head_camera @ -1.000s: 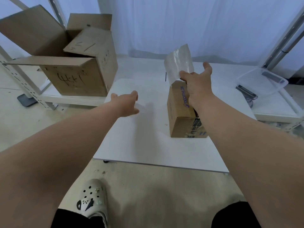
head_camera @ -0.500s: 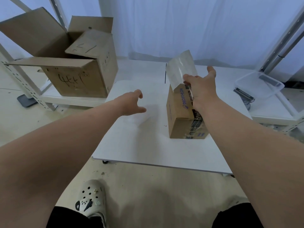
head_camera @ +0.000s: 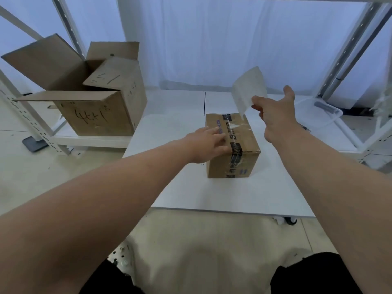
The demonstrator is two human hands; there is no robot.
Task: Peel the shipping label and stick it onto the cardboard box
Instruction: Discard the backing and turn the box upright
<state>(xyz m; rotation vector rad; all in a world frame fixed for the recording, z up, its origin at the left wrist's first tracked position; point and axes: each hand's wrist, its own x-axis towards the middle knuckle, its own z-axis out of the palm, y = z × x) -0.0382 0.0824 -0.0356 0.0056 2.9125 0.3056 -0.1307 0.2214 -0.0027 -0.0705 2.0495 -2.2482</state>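
Note:
A small taped cardboard box (head_camera: 244, 162) stands on the low white table (head_camera: 233, 194). My left hand (head_camera: 206, 144) rests on the box's top left part with fingers laid fairly straight over the tape. My right hand (head_camera: 275, 115) is raised beyond the box's far right corner and pinches the lower edge of a pale sheet, the shipping label (head_camera: 249, 89), which stands up in the air above the box. The label's lower corner hangs close over the box top; whether it touches is unclear.
A large open cardboard box (head_camera: 99, 96) with marker writing sits on a low shelf at the left. A clear plastic tray (head_camera: 318, 114) lies at the right. Metal rack posts (head_camera: 347, 52) rise at both sides. White curtain behind; my shoe (head_camera: 123, 253) below.
My left hand moved right from the bare table onto the box top. My right hand carried the label up and to the right, off the box's far end. The view shifted left.

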